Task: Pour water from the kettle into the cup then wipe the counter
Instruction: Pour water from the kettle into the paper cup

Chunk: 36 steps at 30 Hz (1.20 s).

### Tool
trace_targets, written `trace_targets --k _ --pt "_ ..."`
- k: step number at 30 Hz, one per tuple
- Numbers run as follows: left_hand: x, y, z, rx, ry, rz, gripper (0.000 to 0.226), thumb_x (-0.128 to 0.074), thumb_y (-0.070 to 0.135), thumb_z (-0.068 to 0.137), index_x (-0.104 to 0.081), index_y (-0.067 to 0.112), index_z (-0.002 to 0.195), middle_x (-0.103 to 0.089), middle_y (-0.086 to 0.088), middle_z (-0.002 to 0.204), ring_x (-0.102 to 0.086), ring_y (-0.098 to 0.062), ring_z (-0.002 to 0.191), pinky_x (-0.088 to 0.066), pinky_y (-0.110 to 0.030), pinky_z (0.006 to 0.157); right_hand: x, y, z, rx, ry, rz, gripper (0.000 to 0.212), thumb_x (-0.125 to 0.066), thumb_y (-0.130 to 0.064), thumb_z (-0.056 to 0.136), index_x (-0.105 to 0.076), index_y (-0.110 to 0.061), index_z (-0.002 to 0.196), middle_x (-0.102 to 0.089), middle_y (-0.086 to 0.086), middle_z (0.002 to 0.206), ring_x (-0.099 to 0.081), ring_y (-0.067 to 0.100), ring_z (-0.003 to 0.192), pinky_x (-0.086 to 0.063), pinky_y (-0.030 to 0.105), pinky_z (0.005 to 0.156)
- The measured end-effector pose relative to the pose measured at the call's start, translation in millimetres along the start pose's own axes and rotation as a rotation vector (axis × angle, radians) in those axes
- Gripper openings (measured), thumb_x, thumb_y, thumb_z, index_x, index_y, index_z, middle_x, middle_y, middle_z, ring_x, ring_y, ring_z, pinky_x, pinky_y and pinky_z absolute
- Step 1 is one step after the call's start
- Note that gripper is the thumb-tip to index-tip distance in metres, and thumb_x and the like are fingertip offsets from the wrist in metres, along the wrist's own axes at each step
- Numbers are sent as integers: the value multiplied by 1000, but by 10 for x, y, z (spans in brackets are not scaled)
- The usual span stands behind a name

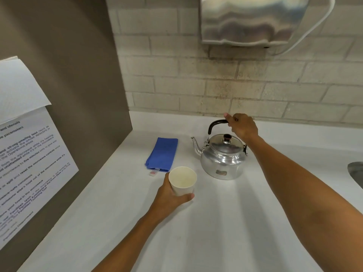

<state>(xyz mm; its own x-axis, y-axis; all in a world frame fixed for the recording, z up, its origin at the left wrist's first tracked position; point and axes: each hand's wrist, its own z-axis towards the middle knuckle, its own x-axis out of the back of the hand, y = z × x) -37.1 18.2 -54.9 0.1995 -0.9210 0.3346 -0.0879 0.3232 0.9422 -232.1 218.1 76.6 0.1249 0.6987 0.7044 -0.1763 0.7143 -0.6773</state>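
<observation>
Right, we have the kettle [224, 157] sitting upright on the white counter [225, 222], spout [195, 145] aimed to our left toward the blue cloth [162, 154], so its spout-to-back line runs left to right across the counter. It is a rounded, polished silver body with a domed lid, a dark knob on top and a small label low on the near side. Its black arched handle [215, 124] stands up over the lid, and our right hand [242, 126] is closed around the right part of that handle, thumb tip poking out above it.

Down in front, our left hand [170, 195] is wrapped around the cup [182, 181], thumb across the near side at the base. We see a pale paper cup, upright, mouth open to us, looking empty inside, just in front and to the left of the kettle and not touching it.

We see the cloth folded into a long strip, lying flat, its long axis running away from us, a small tag at its near end just beside the cup's rim.
</observation>
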Motion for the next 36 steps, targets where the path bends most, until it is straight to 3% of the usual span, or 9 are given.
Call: trace_targets --k 4,9,14,19,23,28,36 --pt "-12 1 28 -12 -10 10 81 -83 27 60 -30 30 121 -44 11 115 -44 -9 106 -38 -22 87 0 -42 8 -60 23 21 61 -50 -64 82 -65 -7 65 -53 -7 51 -56 20 66 -40 32 67" --pt "-34 2 44 -9 -22 21 89 -83 29 60 -29 23 130 -42 11 116 -43 -9 107 -38 -23 89 9 -84 -43 -86 53 4 58 -52 -64 79 -55 -9 61 -49 5 55 -52 23 59 -38 29 59" --pt "-51 -21 65 -2 -27 10 90 -83 33 58 -29 25 130 -45 11 116 -45 -10 106 -39 -23 87 70 -116 -137 -94 129 -18 47 -53 -45 80 -42 -16 45 -45 0 48 -47 22 52 -30 24 49" --pt "-70 -26 49 -15 -43 -13 88 -84 33 58 -32 26 128 -48 9 117 -48 -13 107 -40 -25 87 363 -186 -269 -15 203 -8 37 -53 -35 73 -40 -15 45 -35 -2 44 -33 16 44 -25 26 48" --pt "-97 4 26 -25 -40 -17 87 -84 30 59 -33 23 129 -48 7 117 -48 -14 106 -40 -26 85 549 -287 -425 115 228 -73 42 -54 -30 73 -32 -17 39 -27 -2 41 -27 15 43 -23 26 47" --pt "-123 24 14 -30 -30 -7 87 -83 29 61 -31 21 130 -46 7 116 -45 -14 106 -39 -27 84 653 -350 -633 227 230 -125 35 -53 -24 75 -47 -9 44 -32 0 40 -31 16 43 -32 25 52" --pt "-184 74 12 -32 -40 -7 87 -83 29 60 -30 22 129 -46 6 114 -45 -15 103 -40 -29 82 732 -486 -839 328 247 -232 37 -52 -21 74 -43 -10 40 -30 -3 34 -30 14 40 -35 26 53"
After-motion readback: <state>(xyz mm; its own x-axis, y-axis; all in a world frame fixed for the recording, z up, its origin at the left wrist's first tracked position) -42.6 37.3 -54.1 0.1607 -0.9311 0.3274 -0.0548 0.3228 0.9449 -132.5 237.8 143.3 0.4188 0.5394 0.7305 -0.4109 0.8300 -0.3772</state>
